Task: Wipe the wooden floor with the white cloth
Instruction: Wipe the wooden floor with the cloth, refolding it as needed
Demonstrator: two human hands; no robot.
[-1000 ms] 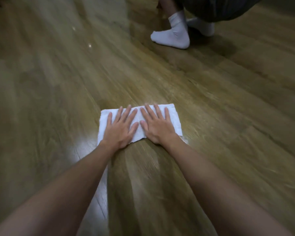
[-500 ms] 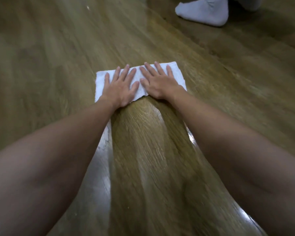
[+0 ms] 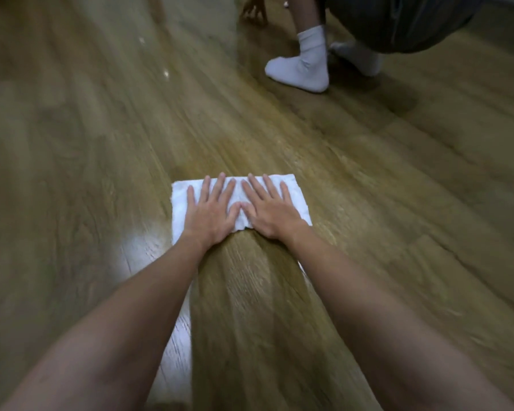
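Note:
A folded white cloth [image 3: 179,203] lies flat on the wooden floor [image 3: 368,221] in the middle of the view. My left hand [image 3: 211,213] presses on its left half with straight, spread fingers. My right hand [image 3: 270,210] presses on its right half the same way, thumbs nearly touching. Both arms stretch forward from the bottom of the frame. The hands cover most of the cloth; its left edge and right corners show.
Another person crouches at the back right: feet in white socks [image 3: 301,69], dark clothing [image 3: 398,22], a hand [image 3: 254,11] on the floor. A bright light reflection [image 3: 143,247] lies on the planks left of my left arm.
The cloth and both hands sit lower in the view than half a second ago, near where they were a second ago. The other person's feet show further into the frame again.

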